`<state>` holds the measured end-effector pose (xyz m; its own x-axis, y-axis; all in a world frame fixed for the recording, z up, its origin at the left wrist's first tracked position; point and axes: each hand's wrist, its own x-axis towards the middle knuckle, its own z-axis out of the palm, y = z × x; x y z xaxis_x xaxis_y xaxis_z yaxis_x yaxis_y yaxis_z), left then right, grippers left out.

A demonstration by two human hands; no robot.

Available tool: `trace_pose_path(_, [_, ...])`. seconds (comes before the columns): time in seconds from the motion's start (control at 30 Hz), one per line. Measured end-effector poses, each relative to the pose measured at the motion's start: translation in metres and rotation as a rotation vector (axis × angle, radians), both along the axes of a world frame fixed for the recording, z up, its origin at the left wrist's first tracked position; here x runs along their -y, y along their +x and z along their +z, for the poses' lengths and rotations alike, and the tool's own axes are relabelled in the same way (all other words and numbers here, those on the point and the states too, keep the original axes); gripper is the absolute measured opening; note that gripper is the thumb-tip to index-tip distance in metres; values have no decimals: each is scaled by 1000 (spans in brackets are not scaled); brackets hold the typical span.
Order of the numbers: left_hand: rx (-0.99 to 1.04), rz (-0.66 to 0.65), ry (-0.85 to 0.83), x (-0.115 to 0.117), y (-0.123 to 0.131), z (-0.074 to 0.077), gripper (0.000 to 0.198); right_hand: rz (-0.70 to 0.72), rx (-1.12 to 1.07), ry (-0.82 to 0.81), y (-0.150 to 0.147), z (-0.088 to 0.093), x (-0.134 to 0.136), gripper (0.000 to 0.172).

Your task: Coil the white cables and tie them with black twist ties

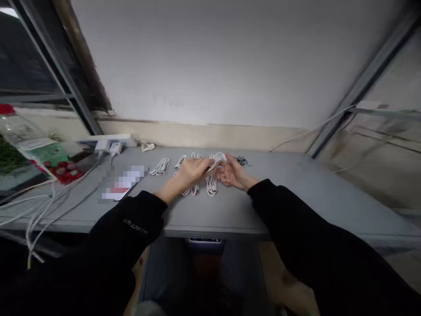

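A coiled white cable is held up over the grey table between my two hands. My left hand is closed on the coil's left end, thumb on top. At its right end my right hand pinches the loops, with its fingers curled. Below them lies another white cable bundle, and more bundles sit partly hidden behind and under my left hand. One separate bundle rests to the left. Just past my right hand is a small pile of thin black strands, perhaps ties.
On the left are a phone-like object with a blurred screen, a white power strip with plugs, trailing white cords and a clear bottle with a red cap. A wall stands behind the table; metal posts flank it.
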<state>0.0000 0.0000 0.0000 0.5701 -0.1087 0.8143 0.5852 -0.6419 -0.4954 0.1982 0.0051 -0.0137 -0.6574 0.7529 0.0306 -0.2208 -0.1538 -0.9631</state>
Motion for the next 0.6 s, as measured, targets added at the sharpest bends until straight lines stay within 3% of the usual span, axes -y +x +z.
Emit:
trace_pose_path(0.13, [-168,35,17,1,-1,-4,17,65,49,-56,4,3,2,46])
trace_pose_path(0.27, [-322,23,4,7,1,-2,19,-19,12,-30,2,3,3,37])
trace_pose_path(0.37, [-383,12,-106,13,5,1,23,-85,43,-9,2,4,4,38])
trace_pose_path(0.5, [-267,-15,-396,20,7,3,32,-246,60,-8,7,5,-2,37])
trace_pose_path(0.6, [5,-84,-655,20,6,3,29,-339,69,36,15,6,-13,36])
